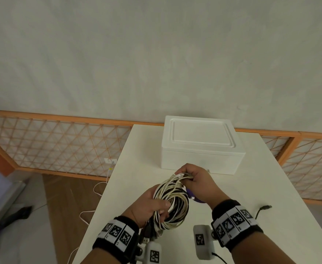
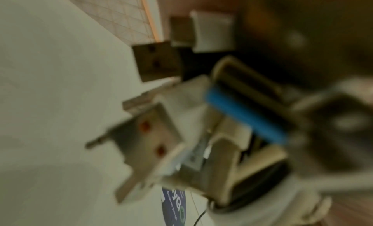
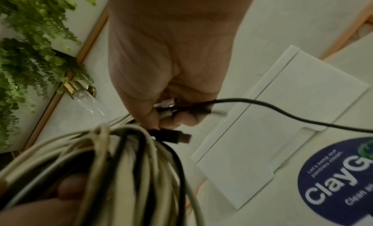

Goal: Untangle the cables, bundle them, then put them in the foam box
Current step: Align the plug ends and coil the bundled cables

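Both hands grip the cable coil (image 1: 172, 203), left hand (image 1: 148, 206) near, right hand (image 1: 196, 181) far, over a blue "ClayGo" sticker (image 3: 339, 180) by the closed foam box (image 1: 201, 145).

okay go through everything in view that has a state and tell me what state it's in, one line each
foam box: lid on, closed.
cable coil: looped, held above the table, not in the box.
left hand: grips the coil's near side.
right hand: pinches cable ends at the coil's far side.
black cable: loose on the table.
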Demonstrator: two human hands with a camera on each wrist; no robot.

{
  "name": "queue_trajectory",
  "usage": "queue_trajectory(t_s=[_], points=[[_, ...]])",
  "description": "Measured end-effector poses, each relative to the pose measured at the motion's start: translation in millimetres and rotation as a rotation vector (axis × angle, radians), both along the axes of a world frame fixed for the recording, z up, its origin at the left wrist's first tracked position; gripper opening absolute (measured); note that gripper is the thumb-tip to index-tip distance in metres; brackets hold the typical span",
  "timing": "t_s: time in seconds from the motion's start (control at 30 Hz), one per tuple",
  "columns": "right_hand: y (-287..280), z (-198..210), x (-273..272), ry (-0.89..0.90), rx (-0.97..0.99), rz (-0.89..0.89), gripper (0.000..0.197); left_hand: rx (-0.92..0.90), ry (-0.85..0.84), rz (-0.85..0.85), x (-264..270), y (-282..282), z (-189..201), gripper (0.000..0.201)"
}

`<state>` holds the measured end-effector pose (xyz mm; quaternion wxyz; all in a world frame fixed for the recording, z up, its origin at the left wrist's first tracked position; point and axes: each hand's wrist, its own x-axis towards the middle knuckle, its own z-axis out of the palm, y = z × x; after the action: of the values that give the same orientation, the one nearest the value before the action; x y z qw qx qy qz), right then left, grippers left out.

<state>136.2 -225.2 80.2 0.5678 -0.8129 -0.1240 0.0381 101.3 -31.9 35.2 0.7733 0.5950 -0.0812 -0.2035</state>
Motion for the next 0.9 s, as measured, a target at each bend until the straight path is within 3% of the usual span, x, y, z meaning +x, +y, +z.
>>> queue_trajectory(t_s=[0.1, 0.2, 0.27, 0.4, 0.53, 0.67, 0.9], points=[[2, -4, -1, 0.014, 0.05, -0.015, 0.031, -0.055, -0.027, 0.002, -1, -2, 4, 0.025], [2, -10, -7, 0.037, 0.08, 0.004, 0.036, -0.085, 0.012, 0.055, 0, -1, 4, 0.049], [4, -14, -11, 0.08, 0.15, 0.035, 0.037, -0.112, 0.021, 0.095, 0, 1, 4, 0.052], [7, -18, -19, 0.162, 0.236, 0.077, 0.045, -0.153, -0.017, 0.13, 3, 2, 8, 0.013], [13, -22, -14, 0.115, 0.25, 0.026, 0.032, -0.217, -0.001, 0.082, 2, 3, 10, 0.011], [18, -22, -12, 0.174, 0.409, -0.079, 0.023, -0.263, -0.012, 0.058, 3, 2, 14, 0.007], [25, -31, -15, 0.008, 0.183, -0.079, 0.029, -0.245, 0.059, 0.191, 2, 1, 9, 0.024]])
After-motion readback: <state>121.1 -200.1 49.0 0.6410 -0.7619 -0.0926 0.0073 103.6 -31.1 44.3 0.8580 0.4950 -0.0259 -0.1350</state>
